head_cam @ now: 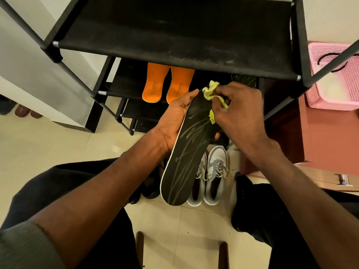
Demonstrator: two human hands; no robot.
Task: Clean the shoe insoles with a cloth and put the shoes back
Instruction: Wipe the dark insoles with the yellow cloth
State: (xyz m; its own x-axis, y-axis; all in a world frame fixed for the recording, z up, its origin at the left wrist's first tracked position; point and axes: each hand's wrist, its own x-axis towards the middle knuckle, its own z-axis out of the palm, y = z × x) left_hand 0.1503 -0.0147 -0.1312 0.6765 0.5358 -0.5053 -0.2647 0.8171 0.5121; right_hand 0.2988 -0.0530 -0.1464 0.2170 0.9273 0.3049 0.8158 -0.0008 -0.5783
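At centre, the left hand [175, 115] cups a black insole [186, 152] from beneath, fingers wrapped along its left edge. The right hand [240, 111] pinches a yellow-green cloth [212, 94], bunched, against the insole's upper end at 12 o'clock. A pair of grey-and-white sneakers [210, 175] stands on the tiled floor [58, 148] at 5 o'clock of the insole. Two orange insoles [167, 84] lie on a lower shelf of the black shoe rack [174, 35], at 11 o'clock. A pink basket [334, 74] sits at 2 o'clock.
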